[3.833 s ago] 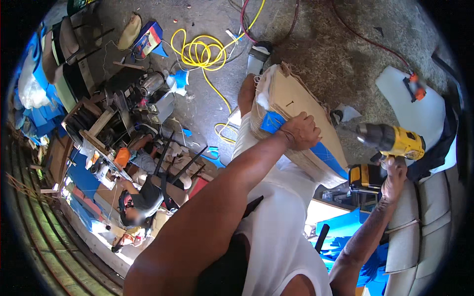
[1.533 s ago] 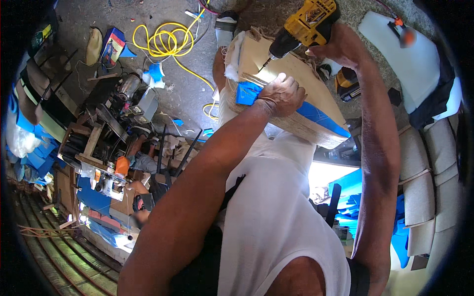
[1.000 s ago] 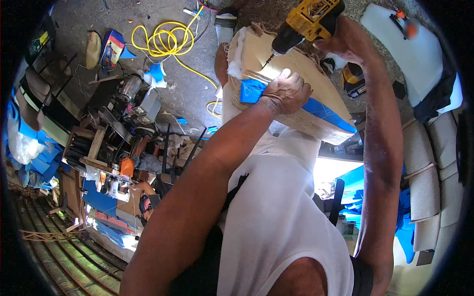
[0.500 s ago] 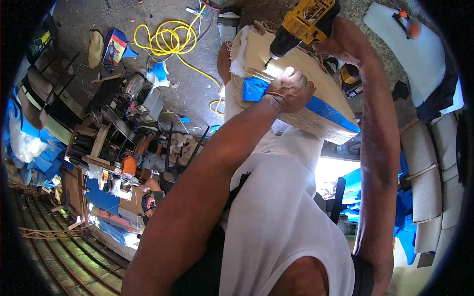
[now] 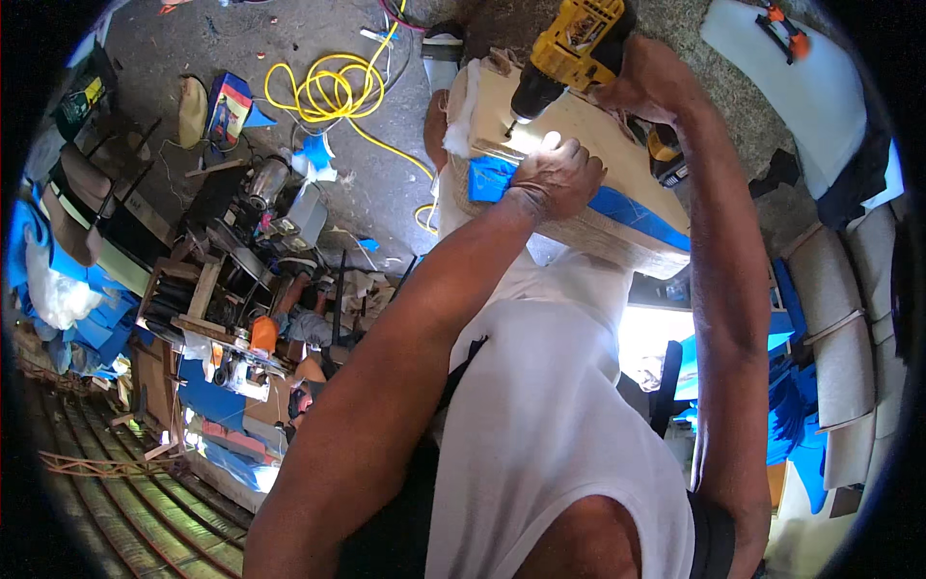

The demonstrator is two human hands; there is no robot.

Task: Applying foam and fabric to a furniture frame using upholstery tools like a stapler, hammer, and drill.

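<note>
While its smooth tan face catches a bright patch of light, the thick panel (image 5: 584, 121) sits over the person's white-clad legs (image 5: 579, 280), its side covered in coarse woven cloth, with a blue patch (image 5: 490, 179) on the near edge and white stuffing (image 5: 463, 121) at its left end. Above the panel, the right hand (image 5: 651, 82) is wrapped around a yellow-and-black drill (image 5: 579, 43), its dark tip pointed at the face. The left hand (image 5: 559, 179) rests on the panel's near edge, fingers curled; whether they pinch anything, I cannot tell. Left of the panel lies a coiled yellow cord (image 5: 333, 108); to its right, a white sheet (image 5: 786, 87).
</note>
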